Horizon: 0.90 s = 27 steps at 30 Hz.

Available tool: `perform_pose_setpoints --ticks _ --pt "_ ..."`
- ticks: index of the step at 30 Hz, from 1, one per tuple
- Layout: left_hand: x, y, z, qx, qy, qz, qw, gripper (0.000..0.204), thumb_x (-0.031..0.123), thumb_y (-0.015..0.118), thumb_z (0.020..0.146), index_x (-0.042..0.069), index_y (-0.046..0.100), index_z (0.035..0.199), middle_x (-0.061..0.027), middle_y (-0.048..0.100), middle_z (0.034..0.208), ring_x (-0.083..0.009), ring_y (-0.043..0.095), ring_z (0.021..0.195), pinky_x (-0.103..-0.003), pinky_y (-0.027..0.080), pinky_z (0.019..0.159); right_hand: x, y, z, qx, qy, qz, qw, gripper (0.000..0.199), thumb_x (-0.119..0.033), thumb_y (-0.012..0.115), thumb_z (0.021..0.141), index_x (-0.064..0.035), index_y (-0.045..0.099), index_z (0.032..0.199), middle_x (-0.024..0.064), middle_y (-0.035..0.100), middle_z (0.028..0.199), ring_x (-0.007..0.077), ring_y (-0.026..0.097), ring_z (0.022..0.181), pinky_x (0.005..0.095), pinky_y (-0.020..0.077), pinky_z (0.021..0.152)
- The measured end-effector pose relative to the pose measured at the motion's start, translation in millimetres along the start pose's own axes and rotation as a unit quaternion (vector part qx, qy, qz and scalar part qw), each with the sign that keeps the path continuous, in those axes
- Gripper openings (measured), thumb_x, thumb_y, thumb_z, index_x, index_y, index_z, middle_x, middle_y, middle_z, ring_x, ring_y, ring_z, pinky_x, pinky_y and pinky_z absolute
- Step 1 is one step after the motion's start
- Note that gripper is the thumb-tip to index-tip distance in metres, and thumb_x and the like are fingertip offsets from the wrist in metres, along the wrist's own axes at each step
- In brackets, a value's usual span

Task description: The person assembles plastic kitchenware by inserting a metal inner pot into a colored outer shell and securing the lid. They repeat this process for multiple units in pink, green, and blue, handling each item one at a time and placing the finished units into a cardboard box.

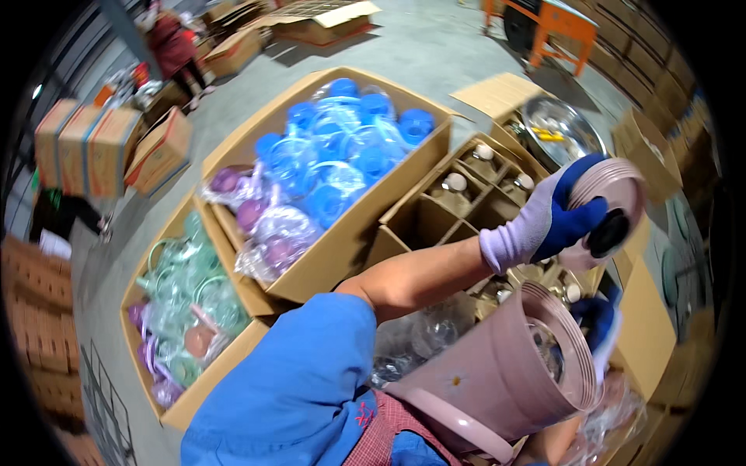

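Observation:
My left hand (pixel 575 206), in a blue-and-lilac glove, grips a round pink threaded cap (pixel 614 175) with a black disc in its middle. It holds the cap up, apart from the pink thermos jug body (pixel 482 365). That body lies tilted against my front, its wide ribbed mouth toward the right and its curved handle low. Something shiny shows inside the mouth. My right hand (pixel 600 322), gloved too, is at the far side of the mouth's rim and steadies the body; most of its fingers are hidden.
A divided carton (pixel 420 221) holds bottle-like pieces with white tops. Beside it are cartons of blue (pixel 334 147) and green (pixel 186 287) clear plastic parts. A metal bowl (pixel 571 128) stands beyond. A person (pixel 172 46) is at the far left, near stacked cartons (pixel 85 147).

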State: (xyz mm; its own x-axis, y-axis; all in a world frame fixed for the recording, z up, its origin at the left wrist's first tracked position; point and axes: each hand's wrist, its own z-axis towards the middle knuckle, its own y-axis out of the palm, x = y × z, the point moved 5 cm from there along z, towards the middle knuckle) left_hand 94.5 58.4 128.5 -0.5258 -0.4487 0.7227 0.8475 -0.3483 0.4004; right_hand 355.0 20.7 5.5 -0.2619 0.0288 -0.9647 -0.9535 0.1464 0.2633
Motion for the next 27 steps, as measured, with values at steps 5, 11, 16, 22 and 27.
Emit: perform_pose_setpoints --ticks 5,11,16,22,27 --pt "108 39 -40 -0.291 0.073 0.138 0.944 0.058 0.026 0.081 0.079 0.003 0.057 0.128 -0.0100 0.068 0.115 -0.0176 0.065 0.098 -0.032 0.052 0.088 -88 7 -59 0.105 -0.139 0.136 0.975 0.072 -0.058 0.026 0.102 0.0023 0.053 0.130 0.0183 0.056 0.130 0.0265 0.049 0.126 0.0420 0.0319 0.113" --pt "115 69 -75 -0.401 0.038 0.262 0.877 0.032 0.036 0.067 0.086 0.005 0.067 0.081 -0.0168 0.066 0.083 -0.0353 0.062 0.079 -0.042 0.049 0.069 -65 54 -116 -0.073 -0.143 -0.006 0.987 0.070 -0.056 0.026 0.102 0.0025 0.054 0.129 0.0182 0.057 0.130 0.0263 0.050 0.125 0.0415 0.0326 0.112" --pt "110 62 -81 -0.440 0.040 0.264 0.857 0.035 0.037 0.063 0.089 0.004 0.064 0.076 -0.0175 0.063 0.077 -0.0390 0.059 0.074 -0.043 0.046 0.065 -45 63 -116 -0.058 -0.122 -0.010 0.991 0.069 -0.054 0.026 0.103 0.0027 0.055 0.128 0.0181 0.057 0.129 0.0262 0.051 0.124 0.0410 0.0331 0.111" --pt "49 -21 -49 -0.181 -0.094 -0.009 0.979 0.033 0.030 0.051 0.101 0.006 0.074 0.099 -0.0071 0.073 0.099 -0.0164 0.066 0.096 -0.034 0.048 0.090 -84 38 -125 -0.071 -0.157 -0.034 0.985 0.067 -0.052 0.026 0.103 0.0029 0.056 0.126 0.0180 0.058 0.128 0.0261 0.052 0.123 0.0405 0.0337 0.111" --pt "32 13 -74 -0.276 0.137 0.162 0.938 0.030 0.024 0.045 0.102 0.006 0.068 0.110 -0.0137 0.068 0.111 -0.0319 0.057 0.116 -0.044 0.039 0.104 -83 42 -127 -0.123 -0.143 -0.075 0.979 0.066 -0.051 0.026 0.103 0.0030 0.057 0.125 0.0179 0.059 0.127 0.0260 0.053 0.122 0.0401 0.0342 0.110"
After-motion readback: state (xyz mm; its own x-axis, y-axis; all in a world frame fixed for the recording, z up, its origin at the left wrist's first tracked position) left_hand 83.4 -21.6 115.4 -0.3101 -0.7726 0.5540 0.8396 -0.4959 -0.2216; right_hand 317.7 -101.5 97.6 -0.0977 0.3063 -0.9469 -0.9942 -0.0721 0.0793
